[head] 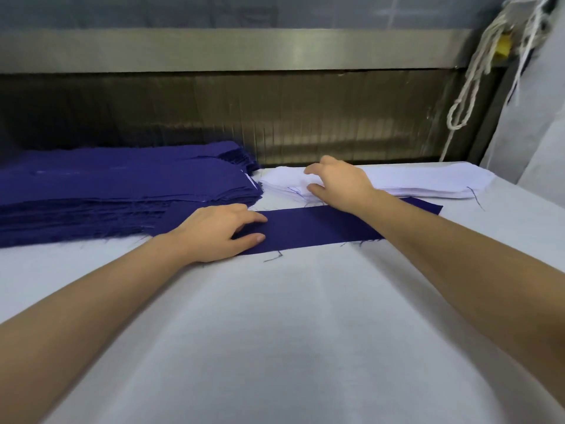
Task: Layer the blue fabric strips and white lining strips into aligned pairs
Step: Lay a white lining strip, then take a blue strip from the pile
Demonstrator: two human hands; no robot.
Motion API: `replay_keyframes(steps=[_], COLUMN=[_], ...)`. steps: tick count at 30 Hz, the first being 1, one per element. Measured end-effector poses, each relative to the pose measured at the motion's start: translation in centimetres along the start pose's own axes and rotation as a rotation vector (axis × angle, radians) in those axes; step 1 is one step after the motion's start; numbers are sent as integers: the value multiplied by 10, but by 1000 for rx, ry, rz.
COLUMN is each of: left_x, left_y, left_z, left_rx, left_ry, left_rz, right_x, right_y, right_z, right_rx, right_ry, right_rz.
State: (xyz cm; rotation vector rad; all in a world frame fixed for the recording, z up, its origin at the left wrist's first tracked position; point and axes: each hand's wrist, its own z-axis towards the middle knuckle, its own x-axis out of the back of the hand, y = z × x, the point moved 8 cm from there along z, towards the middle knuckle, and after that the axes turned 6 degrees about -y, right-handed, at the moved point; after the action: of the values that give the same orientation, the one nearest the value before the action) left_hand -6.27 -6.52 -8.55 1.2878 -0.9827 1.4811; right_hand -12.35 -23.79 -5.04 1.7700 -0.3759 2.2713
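Our left hand flat, fingers straight, pressing single blue strip on white table cover. Our right hand on white lining stack just beyond; we cannot tell grip. Blue strip stack at left.

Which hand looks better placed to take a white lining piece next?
The right hand: it sits on the left end of the white lining stack, fingers and thumb spread over the top layers. The left hand presses the single blue strip flat, farther from that stack.
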Motion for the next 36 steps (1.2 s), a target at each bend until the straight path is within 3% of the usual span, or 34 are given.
replay_keyframes(steps=[12,16,21,28,32,36], left_x=[-9,-8,0,8,3,0], left_y=[16,16,11,-10,-17,-8], left_z=[9,10,12,35,58,76], left_rx=[8,15,12,154,385,464], left_ry=[-63,-45,-2,136,189,172], left_rz=[-20,-40,-135,-679,-1273,-1724], right_x=[-3,-2,-5,-1,15,21], right_y=[-24,-13,8,7,-3,-21], right_z=[21,25,25,24,19,9], right_rx=[55,-33,-167,-146,-50,121], right_ry=[98,138,165,252,356,364], right_rz=[-175,32,471,585,487,345])
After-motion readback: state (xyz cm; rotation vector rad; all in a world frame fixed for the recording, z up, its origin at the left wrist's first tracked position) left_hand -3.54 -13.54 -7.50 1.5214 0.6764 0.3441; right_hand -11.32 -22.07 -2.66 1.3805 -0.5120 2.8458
